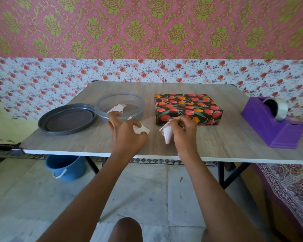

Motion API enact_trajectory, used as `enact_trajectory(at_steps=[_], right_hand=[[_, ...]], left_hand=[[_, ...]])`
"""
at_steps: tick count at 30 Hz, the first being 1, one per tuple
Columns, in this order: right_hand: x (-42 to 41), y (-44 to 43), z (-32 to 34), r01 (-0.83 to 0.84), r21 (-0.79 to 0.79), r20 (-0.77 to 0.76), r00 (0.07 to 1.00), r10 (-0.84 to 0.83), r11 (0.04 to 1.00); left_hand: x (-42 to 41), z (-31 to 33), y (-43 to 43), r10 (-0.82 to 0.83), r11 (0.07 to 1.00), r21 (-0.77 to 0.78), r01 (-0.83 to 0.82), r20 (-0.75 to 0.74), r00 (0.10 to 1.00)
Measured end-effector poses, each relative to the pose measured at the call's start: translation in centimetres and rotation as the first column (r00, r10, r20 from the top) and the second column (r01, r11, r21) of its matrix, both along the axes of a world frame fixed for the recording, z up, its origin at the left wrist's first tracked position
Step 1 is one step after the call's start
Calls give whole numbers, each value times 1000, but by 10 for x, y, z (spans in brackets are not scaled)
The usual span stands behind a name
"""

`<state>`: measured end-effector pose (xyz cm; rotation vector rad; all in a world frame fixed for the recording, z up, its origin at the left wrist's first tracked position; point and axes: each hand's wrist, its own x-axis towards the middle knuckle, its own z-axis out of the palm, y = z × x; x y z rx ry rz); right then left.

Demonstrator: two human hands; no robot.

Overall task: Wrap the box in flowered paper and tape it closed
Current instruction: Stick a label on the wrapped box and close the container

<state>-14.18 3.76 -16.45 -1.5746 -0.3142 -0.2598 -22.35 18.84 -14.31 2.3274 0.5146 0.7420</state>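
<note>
Head view: the left hand [128, 133] hangs over the table [217, 142] with its fingers loosely curled on a white slip [143, 131], which pokes out to their right. Its forefinger stretches toward the clear tub [138, 103] just beyond. A tag [117, 108] lies in the tub, and a grey lid [67, 119] sits left of it.

The right hand [184, 131] has its fingertips closed in a pinch on a folded white paper [167, 136], which hangs down left of the knuckles.

The box [188, 109], wrapped all over in tulip print, lies flat just beyond the right fingers; whether they touch it I cannot tell. A purple dispenser [273, 124] stands well to their right. A blue bucket [66, 169] sits under the table, below and left of the left fingers.
</note>
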Motion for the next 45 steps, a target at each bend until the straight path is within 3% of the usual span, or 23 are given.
enact_trajectory(at_steps=[4, 10, 22, 34, 39, 45], right_hand=[[-2, 0, 2, 11, 52, -20, 1000, -10, 999], [-5, -1, 6, -110, -75, 35, 993, 112, 991], [-14, -2, 10, -130, -112, -3, 991, 130, 985], [-15, -3, 6, -36, -113, 51, 998, 42, 993], [-7, -4, 0, 113, -228, 143, 986, -82, 967], [-5, -8, 1, 117, -172, 172, 981, -87, 978]], left_hand=[[-5, 2, -11, 46, 979, 195, -55, 47, 998], [1, 10, -21, -181, 983, 8, 181, 119, 976], [15, 4, -23, -35, 999, -27, 36, 42, 998], [15, 10, -30, 78, 993, -100, -66, 126, 989], [15, 17, -27, 38, 986, -165, -17, 125, 991], [24, 19, -17, -65, 982, -164, 93, 166, 984]])
